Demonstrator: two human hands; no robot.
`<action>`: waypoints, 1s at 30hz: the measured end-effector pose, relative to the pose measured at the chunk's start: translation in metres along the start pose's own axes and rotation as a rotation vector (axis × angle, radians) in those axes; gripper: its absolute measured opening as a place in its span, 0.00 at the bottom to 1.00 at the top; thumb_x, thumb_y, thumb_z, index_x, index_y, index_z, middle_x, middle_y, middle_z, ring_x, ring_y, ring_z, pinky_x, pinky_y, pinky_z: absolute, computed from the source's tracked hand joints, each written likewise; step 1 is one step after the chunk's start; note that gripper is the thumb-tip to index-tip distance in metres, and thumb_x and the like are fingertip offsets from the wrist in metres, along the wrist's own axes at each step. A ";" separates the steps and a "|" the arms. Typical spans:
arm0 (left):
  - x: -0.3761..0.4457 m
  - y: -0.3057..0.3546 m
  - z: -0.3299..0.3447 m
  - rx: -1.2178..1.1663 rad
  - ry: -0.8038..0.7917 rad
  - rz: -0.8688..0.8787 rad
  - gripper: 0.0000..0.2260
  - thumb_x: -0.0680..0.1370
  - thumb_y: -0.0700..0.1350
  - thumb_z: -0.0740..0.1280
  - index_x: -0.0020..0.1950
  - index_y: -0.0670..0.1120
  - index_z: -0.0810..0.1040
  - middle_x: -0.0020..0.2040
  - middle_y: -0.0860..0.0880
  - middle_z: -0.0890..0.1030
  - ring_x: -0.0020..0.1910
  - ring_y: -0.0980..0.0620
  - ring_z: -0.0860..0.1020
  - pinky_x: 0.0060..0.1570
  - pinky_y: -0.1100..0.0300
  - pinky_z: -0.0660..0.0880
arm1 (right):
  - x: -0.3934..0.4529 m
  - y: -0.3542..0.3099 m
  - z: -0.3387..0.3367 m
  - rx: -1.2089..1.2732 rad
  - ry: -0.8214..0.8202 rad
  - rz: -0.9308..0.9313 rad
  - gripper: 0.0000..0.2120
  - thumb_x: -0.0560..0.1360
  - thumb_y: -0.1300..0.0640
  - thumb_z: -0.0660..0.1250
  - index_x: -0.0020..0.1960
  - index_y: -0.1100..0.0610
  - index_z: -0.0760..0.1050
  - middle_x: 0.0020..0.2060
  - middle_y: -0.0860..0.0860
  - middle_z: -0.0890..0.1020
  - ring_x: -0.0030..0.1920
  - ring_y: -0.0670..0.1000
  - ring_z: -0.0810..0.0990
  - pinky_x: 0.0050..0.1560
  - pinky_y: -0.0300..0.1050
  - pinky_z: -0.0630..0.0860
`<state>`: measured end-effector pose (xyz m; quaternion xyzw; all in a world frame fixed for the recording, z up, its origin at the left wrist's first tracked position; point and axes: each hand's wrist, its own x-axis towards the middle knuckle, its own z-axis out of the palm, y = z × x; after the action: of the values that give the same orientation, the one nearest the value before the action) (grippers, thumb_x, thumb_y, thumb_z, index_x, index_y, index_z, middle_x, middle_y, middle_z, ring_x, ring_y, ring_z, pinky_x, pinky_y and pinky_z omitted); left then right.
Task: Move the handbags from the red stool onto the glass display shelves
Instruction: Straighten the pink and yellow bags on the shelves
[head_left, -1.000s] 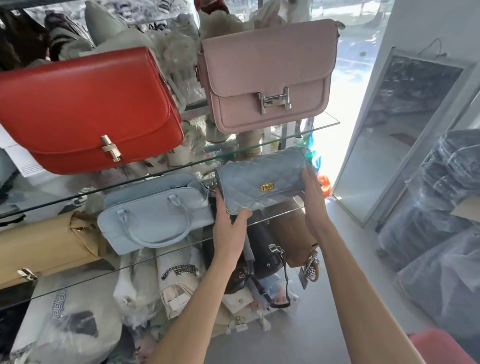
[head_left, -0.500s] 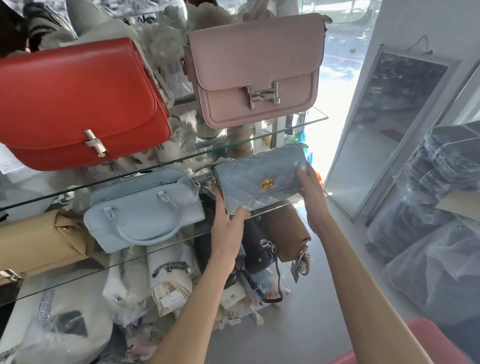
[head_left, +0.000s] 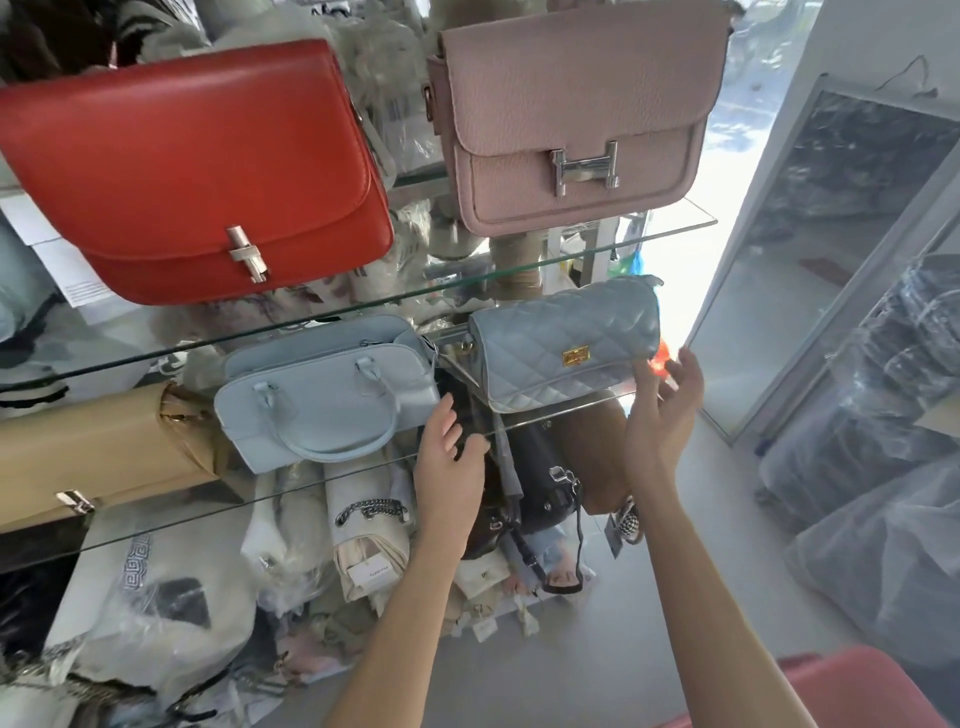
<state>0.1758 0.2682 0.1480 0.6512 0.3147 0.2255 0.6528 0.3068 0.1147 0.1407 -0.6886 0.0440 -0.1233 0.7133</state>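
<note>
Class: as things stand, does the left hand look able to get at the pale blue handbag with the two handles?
Probably yes. The left hand hovers open beside the pale blue handbag, at the shelf's front edge, with nothing between them.

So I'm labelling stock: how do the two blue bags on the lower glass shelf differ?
The quilted bag has diamond stitching and a gold clasp; the pale blue handbag is smooth, with looped top handles. The quilted bag is greyer blue and sits at the shelf's right end, the pale blue handbag left of it. Both rest on the same glass shelf.
</note>
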 end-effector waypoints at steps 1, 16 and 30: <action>-0.003 -0.001 -0.006 -0.043 0.046 0.017 0.25 0.82 0.34 0.65 0.76 0.54 0.72 0.72 0.53 0.77 0.70 0.56 0.75 0.74 0.52 0.71 | -0.014 0.000 0.003 0.011 0.045 -0.020 0.25 0.82 0.46 0.67 0.76 0.48 0.67 0.68 0.48 0.75 0.59 0.36 0.77 0.60 0.34 0.74; 0.008 -0.003 -0.130 -0.038 0.654 0.286 0.27 0.79 0.39 0.71 0.76 0.53 0.70 0.73 0.48 0.69 0.72 0.52 0.71 0.68 0.58 0.71 | -0.156 -0.016 0.112 -0.132 -0.690 -0.293 0.37 0.77 0.55 0.78 0.80 0.44 0.63 0.74 0.44 0.71 0.74 0.40 0.69 0.70 0.25 0.63; 0.039 -0.018 -0.191 0.263 0.236 0.257 0.45 0.78 0.56 0.75 0.86 0.60 0.49 0.82 0.65 0.56 0.80 0.64 0.56 0.80 0.56 0.56 | -0.141 -0.016 0.138 -0.190 -0.648 -0.102 0.47 0.75 0.50 0.80 0.85 0.47 0.57 0.80 0.45 0.68 0.76 0.40 0.64 0.75 0.41 0.62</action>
<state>0.0660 0.4302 0.1346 0.7344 0.3303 0.3387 0.4867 0.2012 0.2822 0.1484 -0.7567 -0.2081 0.0711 0.6157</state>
